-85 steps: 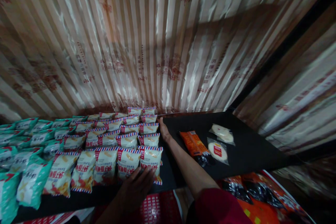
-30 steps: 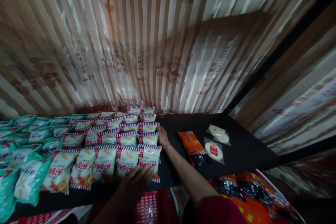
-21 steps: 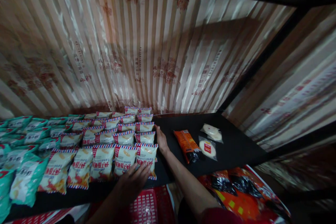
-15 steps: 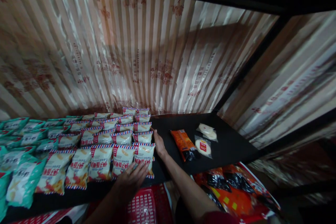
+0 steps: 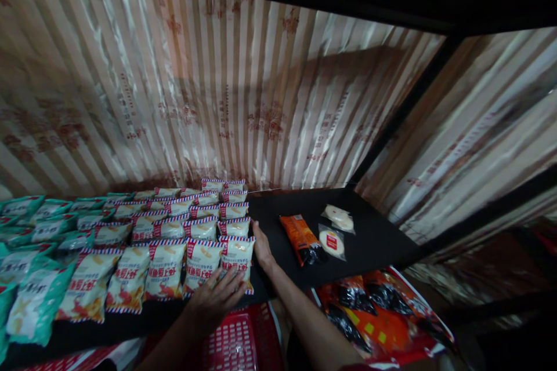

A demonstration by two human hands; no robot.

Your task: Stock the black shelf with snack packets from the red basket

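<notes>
Both hands are at the right end of the snack rows, neither gripping: the left hand (image 5: 220,293) lies flat, fingers slightly spread, while the right hand (image 5: 262,248) is extended, fingers close together. Beneath the rows runs a black shelf (image 5: 383,232). Cream shrimp-snack bags (image 5: 165,269) fill its middle, with teal bags (image 5: 37,301) to their left, cut off by the edge of view. At the front right corner stands one corner bag (image 5: 239,252), long axis upright, between the two: left palm on its front, right hand just beyond its right side. Whether the right fingertips touch the bags behind, I can't tell. Left fingers hide the corner bag's lower print; rear bags mostly disappear behind those ahead.
</notes>
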